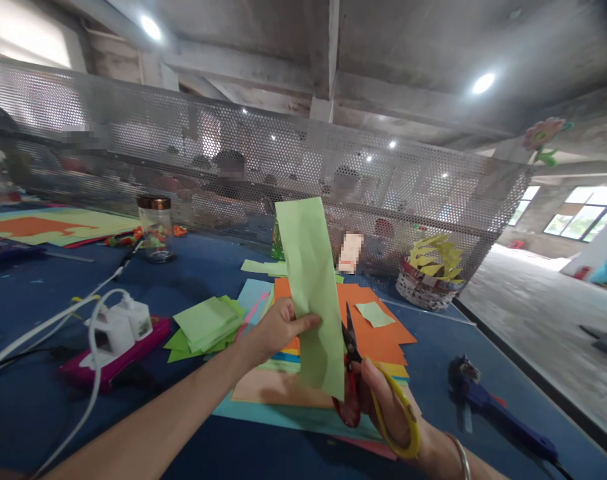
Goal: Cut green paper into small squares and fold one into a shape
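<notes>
My left hand (278, 328) pinches a long light green paper strip (310, 287) and holds it upright over the table. My right hand (383, 400) grips scissors (356, 373) with red and yellow handles. The blades point up along the strip's right edge, touching or just beside it. Under both hands lies a stack of coloured paper sheets (378, 333), orange on top. A small green square (374, 313) rests on the orange sheet.
A pile of green paper squares (206, 323) lies left of the stack. A white charger with cables (116, 327) sits on a magenta box. A glass jar (154, 227), a woven basket (428, 283) and a blue glue gun (488, 400) stand around. People sit behind the perforated metal screen (283, 160).
</notes>
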`<state>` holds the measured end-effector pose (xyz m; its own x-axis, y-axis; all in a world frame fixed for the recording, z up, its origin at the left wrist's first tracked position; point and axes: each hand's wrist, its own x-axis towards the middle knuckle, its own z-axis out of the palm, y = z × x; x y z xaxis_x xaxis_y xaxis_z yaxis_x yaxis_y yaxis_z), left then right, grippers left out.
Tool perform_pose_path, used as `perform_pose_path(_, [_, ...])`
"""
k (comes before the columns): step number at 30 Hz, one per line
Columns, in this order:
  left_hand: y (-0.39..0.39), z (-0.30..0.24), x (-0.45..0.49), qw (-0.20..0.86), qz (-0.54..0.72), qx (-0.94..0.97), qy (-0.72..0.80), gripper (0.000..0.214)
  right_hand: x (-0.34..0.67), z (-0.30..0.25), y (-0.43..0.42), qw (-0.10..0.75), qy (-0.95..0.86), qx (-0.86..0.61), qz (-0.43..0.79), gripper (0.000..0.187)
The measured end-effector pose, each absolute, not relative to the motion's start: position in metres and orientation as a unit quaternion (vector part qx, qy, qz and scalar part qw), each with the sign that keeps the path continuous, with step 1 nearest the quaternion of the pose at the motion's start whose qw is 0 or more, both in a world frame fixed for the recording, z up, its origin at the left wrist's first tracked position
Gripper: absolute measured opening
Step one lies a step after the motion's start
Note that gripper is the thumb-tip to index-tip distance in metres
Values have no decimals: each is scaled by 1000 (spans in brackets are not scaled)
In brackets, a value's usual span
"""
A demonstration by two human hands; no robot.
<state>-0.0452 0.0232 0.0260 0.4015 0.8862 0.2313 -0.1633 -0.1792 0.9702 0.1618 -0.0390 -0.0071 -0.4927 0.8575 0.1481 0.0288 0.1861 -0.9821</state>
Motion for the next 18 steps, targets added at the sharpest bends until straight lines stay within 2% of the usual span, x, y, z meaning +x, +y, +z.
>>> perform_pose_path(3, [20, 26, -42, 565, 443, 627, 303, 36, 161, -12, -38, 399, -626, -318, 590, 60])
perform_pose_path(9, [18, 26, -39, 558, 432, 640, 304, 32, 166, -15, -35, 422, -627, -362, 546, 60])
perform_pose_path(18, [18, 24, -40, 557, 414, 651, 307, 29, 168, -3, -35, 394, -624, -380, 558, 59])
